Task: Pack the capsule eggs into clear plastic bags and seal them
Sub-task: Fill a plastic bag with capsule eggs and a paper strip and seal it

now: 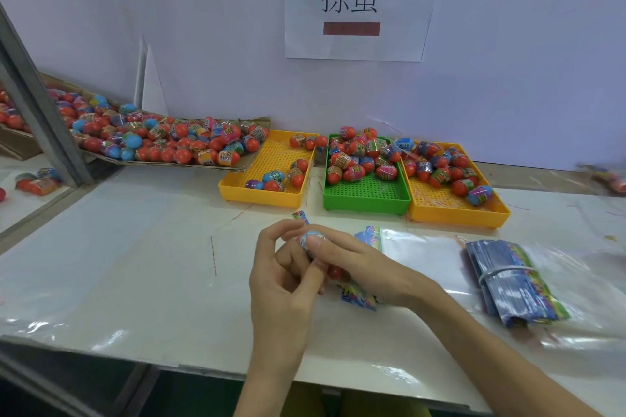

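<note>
White table [142, 247] against a white wall [508, 61]; left hand [281, 281] and right hand [366, 267] grip a bagged capsule egg [313, 240].

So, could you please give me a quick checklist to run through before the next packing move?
1. Egg in hand: ok. The right hand and left hand together hold a capsule egg.
2. Bag round the egg: cannot tell; a printed bag edge shows below the hands, its opening hidden.
3. Seal closed: cannot tell, the fingers cover it.
4. Egg supply: ok. The green tray and the right yellow tray hold many; the left yellow tray a few.
5. Spare bags: ok. A banded bundle of bags lies to the right.
</note>
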Demonstrator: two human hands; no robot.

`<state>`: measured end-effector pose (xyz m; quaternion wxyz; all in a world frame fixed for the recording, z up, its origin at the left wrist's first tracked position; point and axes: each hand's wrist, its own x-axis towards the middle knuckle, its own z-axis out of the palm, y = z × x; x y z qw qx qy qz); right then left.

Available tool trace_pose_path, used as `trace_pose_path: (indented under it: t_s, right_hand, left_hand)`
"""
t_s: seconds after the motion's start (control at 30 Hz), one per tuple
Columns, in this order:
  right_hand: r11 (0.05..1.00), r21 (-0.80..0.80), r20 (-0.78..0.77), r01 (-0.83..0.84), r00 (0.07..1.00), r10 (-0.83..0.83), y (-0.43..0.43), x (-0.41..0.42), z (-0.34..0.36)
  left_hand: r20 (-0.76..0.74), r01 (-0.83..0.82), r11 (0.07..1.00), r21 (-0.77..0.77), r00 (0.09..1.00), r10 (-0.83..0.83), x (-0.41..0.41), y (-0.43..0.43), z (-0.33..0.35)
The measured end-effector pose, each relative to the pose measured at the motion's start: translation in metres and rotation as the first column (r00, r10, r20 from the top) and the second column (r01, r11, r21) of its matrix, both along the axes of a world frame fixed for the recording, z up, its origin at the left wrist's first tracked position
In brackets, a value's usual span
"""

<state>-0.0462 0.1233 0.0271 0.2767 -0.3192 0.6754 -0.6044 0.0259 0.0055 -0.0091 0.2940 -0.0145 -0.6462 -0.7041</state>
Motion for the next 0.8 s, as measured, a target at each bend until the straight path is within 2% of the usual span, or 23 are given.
trace_pose_path:
  t_s: [0.13, 0.23, 0.4, 0.53, 0.7, 0.8]
  right_hand:
    - [1.0, 0.0, 0.045, 0.031, 0.999, -0.031, -0.006, 0.001, -0.004]
    - [0.995, -0.044, 0.07, 0.094, 0.993, -0.091, -0.01, 0.001, -0.005]
    - [0.958, -0.213, 0.334, 0.192, 0.936, -0.113, -0.004, -0.009, 0.001]
    - [0.866, -0.427, 0.525, 0.259, 0.851, 0.004, 0.001, -0.014, 0.008]
    - [0.795, -0.477, 0.579, 0.375, 0.814, -0.036, 0.003, -0.014, 0.014]
    - [0.84, -0.351, 0.487, 0.414, 0.847, -0.213, 0.01, -0.009, 0.02]
  left_hand:
    - [-0.007, -0.054, 0.995, 0.08, 0.998, 0.055, -0.001, 0.003, 0.001]
    - [-0.037, -0.026, 0.997, 0.074, 0.999, 0.029, -0.001, 0.004, 0.003]
    - [0.026, 0.026, 0.974, 0.225, 0.999, -0.032, -0.002, -0.001, 0.002]
    - [0.1, 0.035, 0.96, 0.276, 0.993, -0.065, -0.003, -0.003, 0.004]
    - [0.183, 0.039, 0.965, 0.259, 0.979, -0.088, -0.006, -0.001, 0.003]
    - [0.256, 0.117, 0.915, 0.385, 0.939, -0.228, -0.011, 0.0, 0.005]
